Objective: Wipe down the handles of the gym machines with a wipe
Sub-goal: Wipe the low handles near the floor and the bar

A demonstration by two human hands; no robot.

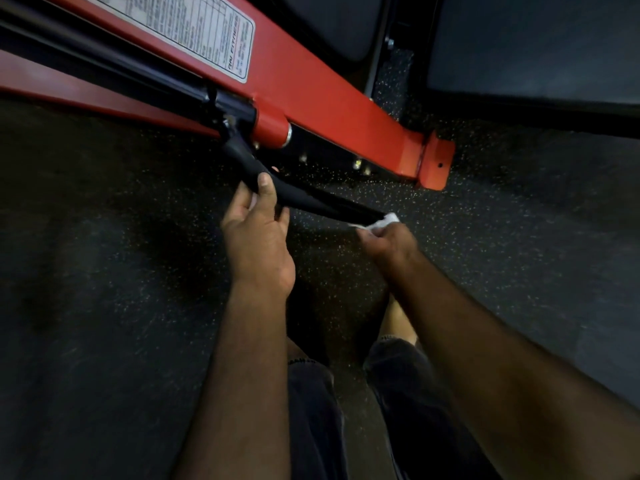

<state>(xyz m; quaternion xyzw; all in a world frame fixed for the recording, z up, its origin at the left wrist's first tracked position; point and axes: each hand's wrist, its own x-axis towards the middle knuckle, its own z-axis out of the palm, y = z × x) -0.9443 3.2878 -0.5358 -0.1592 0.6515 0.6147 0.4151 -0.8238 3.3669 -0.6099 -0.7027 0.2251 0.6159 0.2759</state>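
Note:
A black padded handle runs from a joint under the red machine frame down to the right. My left hand grips the handle near its upper part, thumb on top. My right hand is closed on a crumpled white wipe, which touches the handle's lower right end.
The red frame ends in a foot on dark speckled rubber floor. A white instruction label sits on the frame. Black pads lie at the top right. My legs in dark shorts are below my arms.

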